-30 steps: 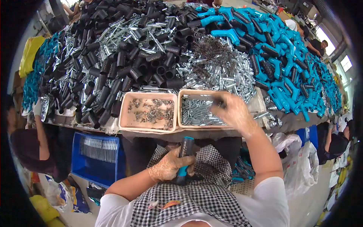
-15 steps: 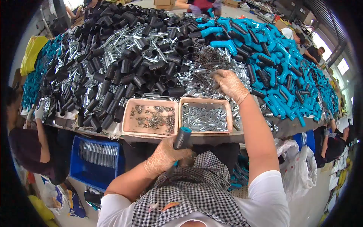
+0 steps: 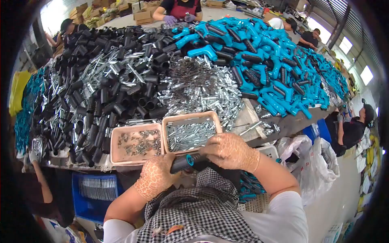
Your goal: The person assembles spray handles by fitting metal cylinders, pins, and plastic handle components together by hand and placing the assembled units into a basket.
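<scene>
My left hand, in a patterned glove, is wrapped round a black tubular handle with a teal ring at its open end, held low over my checked apron. My right hand, gloved alike, is closed close to that end; what its fingers hold is hidden. Just beyond my hands stand two pinkish trays. The left tray holds small metal pieces, the right tray thin silver pins. Behind them lie a heap of dark springs and a heap of silver metal parts.
Black tubes mixed with silver rods cover the table's left side, teal angled tool bodies its right. A blue crate stands below left, a white plastic sack below right. Co-workers sit around the table; one wears purple gloves.
My right hand has come back from the spring heap to the handle. My left hand has tipped the handle from upright towards the right. The view has shifted.
</scene>
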A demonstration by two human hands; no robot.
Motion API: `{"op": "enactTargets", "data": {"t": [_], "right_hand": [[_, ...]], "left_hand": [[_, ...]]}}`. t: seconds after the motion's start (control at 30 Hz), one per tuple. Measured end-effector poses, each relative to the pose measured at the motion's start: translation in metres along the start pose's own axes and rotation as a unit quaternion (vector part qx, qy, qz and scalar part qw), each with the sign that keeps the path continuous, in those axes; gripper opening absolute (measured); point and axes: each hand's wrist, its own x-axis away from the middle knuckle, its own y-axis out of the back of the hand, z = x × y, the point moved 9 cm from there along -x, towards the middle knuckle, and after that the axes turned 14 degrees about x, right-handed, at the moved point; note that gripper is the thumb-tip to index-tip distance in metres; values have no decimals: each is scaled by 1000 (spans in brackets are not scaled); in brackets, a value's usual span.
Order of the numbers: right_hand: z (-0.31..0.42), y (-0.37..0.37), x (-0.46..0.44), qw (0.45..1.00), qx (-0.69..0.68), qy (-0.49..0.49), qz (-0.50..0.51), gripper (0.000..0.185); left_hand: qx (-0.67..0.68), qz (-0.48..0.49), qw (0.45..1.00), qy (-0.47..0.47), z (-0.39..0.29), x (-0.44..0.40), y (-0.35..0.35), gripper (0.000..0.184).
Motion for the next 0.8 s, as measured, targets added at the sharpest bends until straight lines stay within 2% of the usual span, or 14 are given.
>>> {"op": "enactTargets", "data": {"t": [0.13,0.2,0.27,0.3,0.33,0.37,0.5,0.53,0.57,0.6,0.67,0.7,0.73,0.8], "right_hand": [[17,3,4,999,-10,37,-13,28],[8,0,10,999,-52,-2,-16,30],[6,-9,16,995,-96,-4,-22,32],[8,-7,16,993,-96,12,-60,32],[11,-3,14,990,-97,29,-98,33],[14,2,15,985,-98,45,-135,33],[-27,-21,13,961,-240,-68,123,66],[-44,-12,14,960,-243,-83,110,84],[-82,1,14,959,-162,-196,123,78],[-150,3,29,968,-26,-251,-11,70],[-242,67,46,866,73,-441,-223,70],[-288,81,64,805,173,-512,-245,77],[-342,74,86,768,158,-580,-219,82],[-398,59,102,727,106,-662,-146,84]], "left_hand": [[-10,34,999,-5,-1,-7,-21,47],[43,44,998,24,-1,-12,-24,50],[26,53,998,-8,-5,-14,-29,51],[18,56,998,-22,-6,-15,-32,52],[-12,105,994,13,-2,-16,-42,56],[21,96,995,21,0,-17,-43,55],[121,53,990,53,5,-27,-37,53],[133,52,987,78,1,-29,-32,52],[144,51,983,104,1,-30,-29,52],[135,38,984,111,2,-30,-25,49],[145,18,982,119,11,-25,-24,47],[150,6,981,121,15,-23,-23,46],[145,8,984,101,16,-20,-22,45],[136,7,989,62,15,-15,-21,43]]}}
